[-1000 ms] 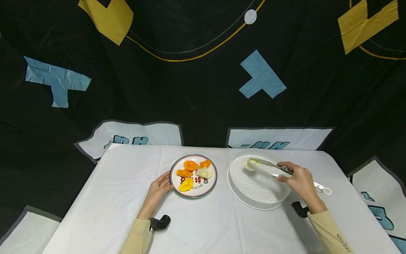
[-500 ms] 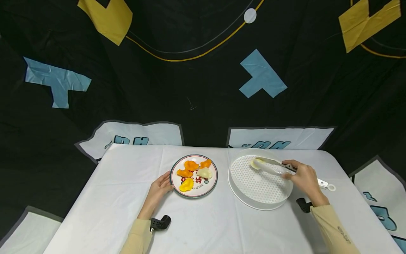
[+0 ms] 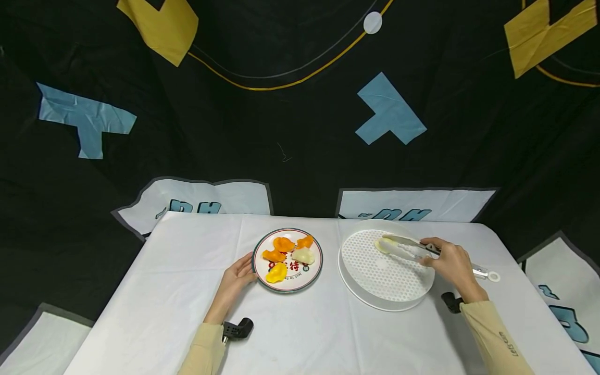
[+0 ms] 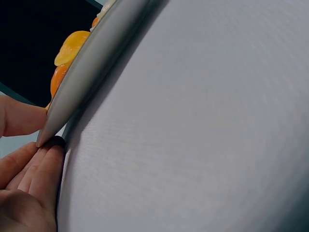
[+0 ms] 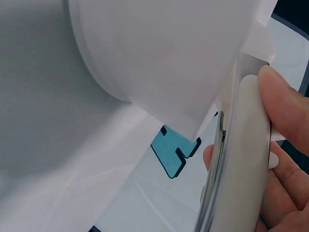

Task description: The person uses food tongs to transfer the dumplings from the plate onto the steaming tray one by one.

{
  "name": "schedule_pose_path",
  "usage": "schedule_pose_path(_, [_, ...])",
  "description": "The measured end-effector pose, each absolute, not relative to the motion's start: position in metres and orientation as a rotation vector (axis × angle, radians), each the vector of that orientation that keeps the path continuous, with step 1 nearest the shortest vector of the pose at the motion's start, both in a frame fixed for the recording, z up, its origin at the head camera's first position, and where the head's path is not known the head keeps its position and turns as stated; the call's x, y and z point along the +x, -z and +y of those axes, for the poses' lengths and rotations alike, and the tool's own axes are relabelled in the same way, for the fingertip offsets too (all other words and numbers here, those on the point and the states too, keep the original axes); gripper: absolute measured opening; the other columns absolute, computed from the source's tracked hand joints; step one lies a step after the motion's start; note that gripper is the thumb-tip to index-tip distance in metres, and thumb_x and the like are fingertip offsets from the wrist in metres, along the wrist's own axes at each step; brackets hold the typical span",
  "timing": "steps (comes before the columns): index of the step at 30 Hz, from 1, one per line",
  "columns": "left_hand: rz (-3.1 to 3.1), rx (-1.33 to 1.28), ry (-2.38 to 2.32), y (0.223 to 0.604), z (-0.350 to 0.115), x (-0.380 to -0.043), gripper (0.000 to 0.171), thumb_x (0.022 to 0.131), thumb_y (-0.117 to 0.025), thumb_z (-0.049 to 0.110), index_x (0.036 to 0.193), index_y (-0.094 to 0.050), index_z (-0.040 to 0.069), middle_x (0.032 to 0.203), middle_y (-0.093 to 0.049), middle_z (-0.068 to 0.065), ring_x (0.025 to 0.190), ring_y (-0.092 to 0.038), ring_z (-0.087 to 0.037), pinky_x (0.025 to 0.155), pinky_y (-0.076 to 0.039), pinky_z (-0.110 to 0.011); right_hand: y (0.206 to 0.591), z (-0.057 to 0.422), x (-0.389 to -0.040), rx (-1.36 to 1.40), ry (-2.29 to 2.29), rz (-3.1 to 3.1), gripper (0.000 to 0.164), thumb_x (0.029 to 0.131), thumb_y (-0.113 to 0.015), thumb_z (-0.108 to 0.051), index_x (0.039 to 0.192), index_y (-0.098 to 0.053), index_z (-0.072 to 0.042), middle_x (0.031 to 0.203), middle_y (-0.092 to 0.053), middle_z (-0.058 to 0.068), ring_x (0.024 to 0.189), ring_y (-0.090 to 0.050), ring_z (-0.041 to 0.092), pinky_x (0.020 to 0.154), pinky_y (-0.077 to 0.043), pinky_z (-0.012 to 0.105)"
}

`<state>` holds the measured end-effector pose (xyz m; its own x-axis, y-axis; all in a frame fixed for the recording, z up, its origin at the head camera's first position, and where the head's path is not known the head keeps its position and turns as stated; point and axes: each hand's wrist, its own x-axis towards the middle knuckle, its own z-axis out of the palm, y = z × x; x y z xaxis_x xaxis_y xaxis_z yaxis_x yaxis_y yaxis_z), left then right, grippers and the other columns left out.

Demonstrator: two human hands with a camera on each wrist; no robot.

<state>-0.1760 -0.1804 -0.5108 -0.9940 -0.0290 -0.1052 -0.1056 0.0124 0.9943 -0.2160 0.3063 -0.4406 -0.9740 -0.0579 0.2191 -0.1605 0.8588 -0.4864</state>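
My left hand (image 3: 234,281) pinches the near-left rim of a round patterned plate (image 3: 310,277), thumb above and fingers beneath in the left wrist view. On the plate lie glossy orange pieces (image 3: 283,244), a yellow piece (image 3: 276,272) and a pale cream piece (image 3: 303,255). My right hand (image 3: 451,265) grips metal tongs (image 3: 404,240) partway along their length. Between the tongs' tips is a pale yellow piece (image 3: 380,246), over the perforated floor of a round white tray (image 3: 367,278). In the right wrist view, thumb and fingers press the tongs (image 5: 246,154) from opposite sides.
A white cloth (image 3: 323,338) covers the table, and plate and tray stand apart on it. The tray has a raised wall all round. Behind the table hangs a black backdrop (image 3: 290,135) with blue and yellow patches.
My right hand and the tongs have moved to the right, and the pale yellow piece has shifted right with their tips. My left hand and the plate have stayed in place.
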Motion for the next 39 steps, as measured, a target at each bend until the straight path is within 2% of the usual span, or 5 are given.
schedule_pose_path(6, [2.252, -0.059, -2.188, 0.513, -0.181, -0.175, 0.063, 0.085, -0.056, -0.002, 0.143, -0.033, -0.011, 0.144, -0.035, -0.03, 0.131, -0.04, -0.036, 0.096, -0.044, -0.018, 0.442, 0.309, -0.218, 0.176, -0.767, -2.862, 0.05, 0.071, -0.076, -0.007, 0.117, -0.062, 0.007, 0.104, -0.063, 0.031, 0.057, -0.043, 0.02, 0.054, -0.035, 0.032])
schedule_pose_path(15, [2.194, -0.149, -2.171, 0.512, -0.181, -0.177, 0.063, 0.086, -0.055, -0.005, 0.145, -0.032, -0.006, 0.147, -0.035, -0.024, 0.133, -0.038, -0.032, 0.098, -0.042, -0.016, 0.434, 0.31, -0.218, 0.155, -0.781, -2.896, 0.055, 0.072, -0.076, -0.012, 0.122, -0.059, 0.005, 0.116, -0.058, 0.033, 0.093, -0.058, 0.042, 0.072, -0.046, 0.053])
schedule_pose_path(21, [2.174, -0.156, -2.178, 0.509, -0.181, -0.176, 0.063, 0.086, -0.055, -0.006, 0.145, -0.032, -0.006, 0.147, -0.034, -0.025, 0.133, -0.037, -0.032, 0.094, -0.042, -0.012, 0.425, 0.303, -0.215, 0.149, -0.792, -2.898, 0.058, 0.072, -0.077, -0.012, 0.125, -0.059, 0.002, 0.117, -0.058, 0.032, 0.091, -0.056, 0.038, 0.071, -0.046, 0.048])
schedule_pose_path(30, [2.186, -0.176, -2.16, 0.508, -0.181, -0.176, 0.064, 0.085, -0.056, -0.005, 0.145, -0.032, -0.006, 0.147, -0.034, -0.025, 0.133, -0.038, -0.032, 0.095, -0.042, -0.013, 0.409, 0.28, -0.21, 0.307, -0.844, -2.849, 0.059, 0.07, -0.081, -0.011, 0.124, -0.061, 0.0, 0.118, -0.059, 0.029, 0.108, -0.054, 0.046, 0.085, -0.045, 0.061])
schedule_pose_path(39, [2.203, -0.173, -2.148, 0.509, -0.18, -0.176, 0.064, 0.086, -0.056, -0.005, 0.145, -0.031, -0.007, 0.147, -0.034, -0.026, 0.133, -0.038, -0.033, 0.095, -0.043, -0.014, 0.401, 0.25, -0.208, 0.439, -0.871, -2.839, 0.06, 0.068, -0.084, -0.014, 0.123, -0.063, -0.005, 0.118, -0.062, 0.023, 0.107, -0.057, 0.042, 0.085, -0.046, 0.058])
